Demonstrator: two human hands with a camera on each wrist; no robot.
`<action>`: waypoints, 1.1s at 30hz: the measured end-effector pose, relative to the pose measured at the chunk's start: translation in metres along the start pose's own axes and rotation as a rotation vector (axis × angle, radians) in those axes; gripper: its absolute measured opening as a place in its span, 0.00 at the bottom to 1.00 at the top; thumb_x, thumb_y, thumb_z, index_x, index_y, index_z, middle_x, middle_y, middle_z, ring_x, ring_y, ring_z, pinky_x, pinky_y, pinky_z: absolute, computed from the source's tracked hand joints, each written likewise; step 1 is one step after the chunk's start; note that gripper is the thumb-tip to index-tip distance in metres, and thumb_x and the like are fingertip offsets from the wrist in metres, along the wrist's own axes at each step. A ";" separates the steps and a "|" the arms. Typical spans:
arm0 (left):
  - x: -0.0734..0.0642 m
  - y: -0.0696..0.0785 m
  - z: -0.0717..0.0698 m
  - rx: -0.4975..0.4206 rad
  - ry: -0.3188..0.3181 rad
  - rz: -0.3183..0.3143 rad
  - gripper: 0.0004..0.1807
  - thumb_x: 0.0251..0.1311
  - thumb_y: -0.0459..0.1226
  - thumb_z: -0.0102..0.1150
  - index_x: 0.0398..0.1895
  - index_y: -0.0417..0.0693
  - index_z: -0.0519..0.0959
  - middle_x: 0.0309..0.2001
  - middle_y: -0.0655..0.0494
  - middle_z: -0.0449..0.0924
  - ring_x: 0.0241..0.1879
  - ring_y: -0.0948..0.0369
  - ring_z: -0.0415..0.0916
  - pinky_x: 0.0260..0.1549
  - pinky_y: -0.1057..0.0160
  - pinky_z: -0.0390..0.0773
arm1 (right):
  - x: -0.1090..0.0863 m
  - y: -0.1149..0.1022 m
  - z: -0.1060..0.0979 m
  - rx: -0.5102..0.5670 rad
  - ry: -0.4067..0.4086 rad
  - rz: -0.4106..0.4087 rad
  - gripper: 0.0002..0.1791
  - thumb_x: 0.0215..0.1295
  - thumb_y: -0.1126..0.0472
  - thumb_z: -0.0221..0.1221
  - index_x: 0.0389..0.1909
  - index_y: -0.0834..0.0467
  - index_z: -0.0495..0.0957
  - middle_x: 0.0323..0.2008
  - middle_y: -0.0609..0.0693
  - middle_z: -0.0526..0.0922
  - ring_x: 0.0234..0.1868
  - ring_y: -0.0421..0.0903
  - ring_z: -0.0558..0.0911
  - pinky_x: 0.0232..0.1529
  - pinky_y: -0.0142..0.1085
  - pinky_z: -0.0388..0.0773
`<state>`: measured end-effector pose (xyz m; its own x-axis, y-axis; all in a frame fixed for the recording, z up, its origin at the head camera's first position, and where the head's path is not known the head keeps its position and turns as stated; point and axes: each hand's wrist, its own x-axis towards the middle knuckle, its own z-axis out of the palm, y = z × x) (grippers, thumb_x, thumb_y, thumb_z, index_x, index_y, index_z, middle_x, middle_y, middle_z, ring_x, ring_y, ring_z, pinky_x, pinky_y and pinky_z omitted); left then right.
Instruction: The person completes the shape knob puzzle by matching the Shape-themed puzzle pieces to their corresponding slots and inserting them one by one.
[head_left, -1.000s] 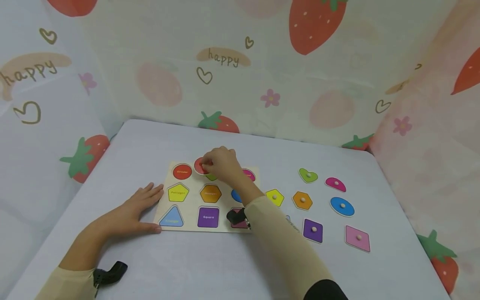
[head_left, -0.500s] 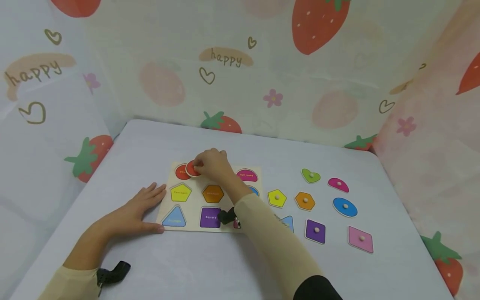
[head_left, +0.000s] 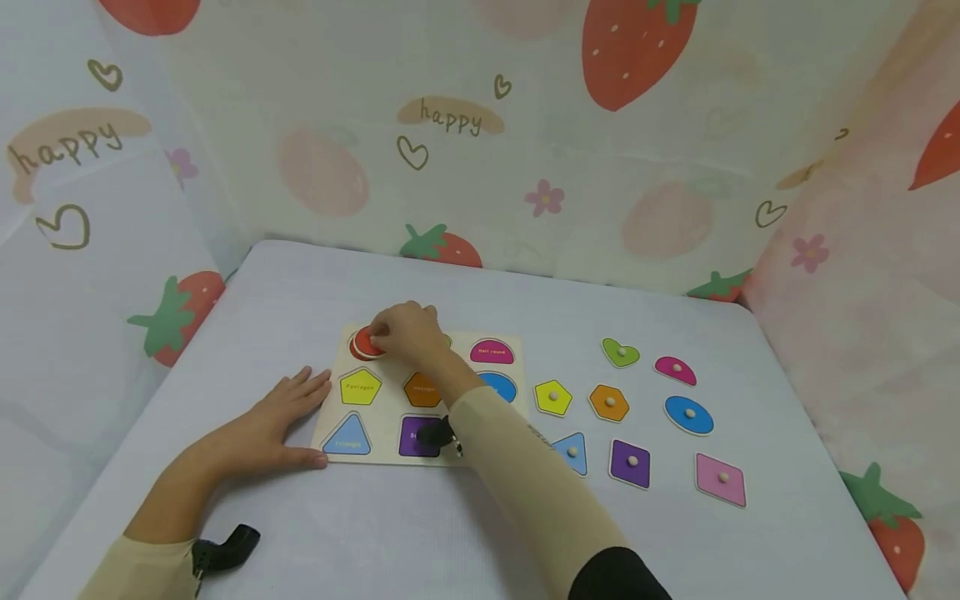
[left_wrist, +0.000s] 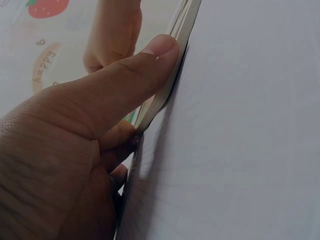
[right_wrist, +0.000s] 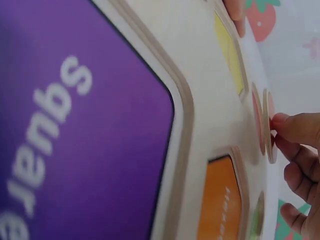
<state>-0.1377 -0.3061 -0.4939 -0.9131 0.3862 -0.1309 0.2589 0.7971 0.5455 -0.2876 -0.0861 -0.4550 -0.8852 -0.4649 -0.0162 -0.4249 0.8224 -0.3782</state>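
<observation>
Your left hand [head_left: 273, 425] touches the left edge of the board [head_left: 386, 417], thumb apart from straight fingers; the board's long axis runs left to right. Just over its far-left circular slot [right_wrist: 257, 115], your right hand [head_left: 411, 336] pinches the red disc [head_left: 363, 340] by thumb and forefinger; round, the disc favours no direction, its face nearly parallel to the board. Rightward, the loose yellow pentagon [head_left: 552, 397] crowds the board's right edge, while tabletop [head_left: 375, 533] stretches along the near edge.
</observation>
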 end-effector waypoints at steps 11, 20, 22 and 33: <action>0.000 0.004 -0.003 -0.001 -0.008 -0.006 0.65 0.45 0.67 0.73 0.82 0.48 0.55 0.83 0.49 0.47 0.82 0.42 0.34 0.76 0.31 0.43 | 0.007 -0.007 0.007 -0.035 -0.027 0.012 0.12 0.70 0.47 0.64 0.50 0.43 0.89 0.44 0.36 0.88 0.50 0.39 0.78 0.61 0.42 0.68; -0.002 0.006 -0.004 0.015 -0.009 -0.017 0.65 0.44 0.67 0.73 0.82 0.48 0.55 0.83 0.49 0.47 0.82 0.42 0.34 0.75 0.30 0.45 | 0.006 -0.011 0.007 -0.046 -0.044 0.009 0.12 0.72 0.47 0.63 0.50 0.43 0.88 0.44 0.36 0.88 0.50 0.40 0.76 0.61 0.42 0.68; -0.002 0.006 -0.005 0.016 -0.009 -0.018 0.65 0.45 0.67 0.73 0.82 0.49 0.55 0.83 0.49 0.47 0.82 0.42 0.34 0.75 0.30 0.45 | 0.006 -0.011 0.007 -0.048 -0.046 0.008 0.12 0.72 0.47 0.63 0.50 0.43 0.88 0.44 0.36 0.88 0.50 0.40 0.76 0.61 0.42 0.68; -0.002 0.004 -0.003 0.026 -0.006 -0.018 0.65 0.44 0.69 0.71 0.82 0.51 0.55 0.83 0.50 0.47 0.82 0.43 0.35 0.75 0.30 0.46 | 0.010 -0.008 0.011 -0.066 -0.045 -0.009 0.13 0.72 0.47 0.63 0.52 0.42 0.88 0.46 0.36 0.88 0.53 0.39 0.77 0.63 0.43 0.68</action>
<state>-0.1360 -0.3051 -0.4886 -0.9157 0.3747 -0.1453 0.2510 0.8155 0.5216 -0.2906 -0.1010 -0.4619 -0.8725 -0.4854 -0.0556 -0.4457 0.8373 -0.3168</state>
